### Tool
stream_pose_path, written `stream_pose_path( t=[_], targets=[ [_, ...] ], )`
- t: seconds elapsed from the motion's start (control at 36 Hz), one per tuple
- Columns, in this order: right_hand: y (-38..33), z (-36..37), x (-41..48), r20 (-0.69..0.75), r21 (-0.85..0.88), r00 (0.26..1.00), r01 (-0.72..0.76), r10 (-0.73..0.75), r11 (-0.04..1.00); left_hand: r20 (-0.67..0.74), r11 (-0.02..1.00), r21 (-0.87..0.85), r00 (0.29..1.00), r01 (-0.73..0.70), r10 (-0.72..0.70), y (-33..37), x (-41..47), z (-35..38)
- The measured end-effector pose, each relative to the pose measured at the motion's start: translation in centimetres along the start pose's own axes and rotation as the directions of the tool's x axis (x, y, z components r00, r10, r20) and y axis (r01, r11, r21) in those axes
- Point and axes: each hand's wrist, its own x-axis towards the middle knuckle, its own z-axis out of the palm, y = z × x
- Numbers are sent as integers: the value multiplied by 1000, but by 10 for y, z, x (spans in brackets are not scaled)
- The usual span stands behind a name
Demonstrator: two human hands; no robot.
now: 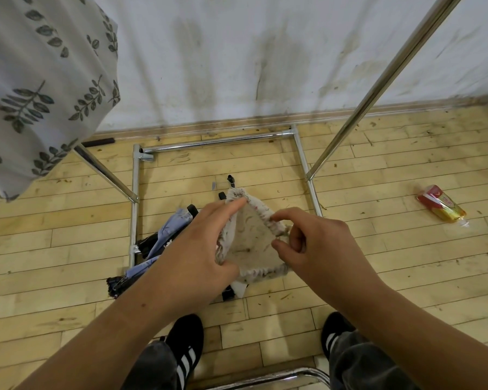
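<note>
Grey trousers [358,361] and a curved chrome tube [299,371] fill the bottom edge. Just above them a pair of black shoes [186,347] with white stripes stands on the floor [68,249], which is pale wooden strips, scuffed and flecked with dirt.

Two bare forearms rise from the lower corners and meet at the centre of the frame. There a small beige cloth [251,243] is held up over the floor. It is soft and speckled, roughly triangular as held, with a puckered, elastic-looking rim. The left hand [200,249] pinches the cloth's left side: the thumb presses the lower rim and the forefinger lies straight along the upper-left edge. The right hand [319,249] nips the gathered right rim between curled forefinger and thumb.

Below the cloth, left of centre, a pile [158,249] of light blue fabric and black clips lies on the floor. It rests against the base of a rack [209,142], made of shiny round metal tubes in a rectangle with poles slanting up to either side.

A sheet [40,80], off-white with dark leaf sprigs, hangs in folds at upper left. At the right edge a plastic bottle [441,205] lies on its side, red-labelled and yellow within. The wall [209,66] behind is white with brownish stains.
</note>
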Motion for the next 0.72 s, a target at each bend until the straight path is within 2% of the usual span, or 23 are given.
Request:
stream_pose_path(
  t=[0.14,0.5,0.61,0.72],
  targets=[
    [1,0,2,3,-27,998,-70,70,997,4,1000,13,1000,-5,5,0,-1,0],
    [7,-1,4,-91,-9,990,-105,104,994,8,999,38,1000,10,-10,-4,0,1],
    [6,-3,7,-124,-55,988,-104,96,993,17,998,55,1000,18,-19,-5,1,1],
    [7,-4,9,-120,10,983,-138,138,990,24,996,83,1000,13,-15,-9,1,2]
  ],
)
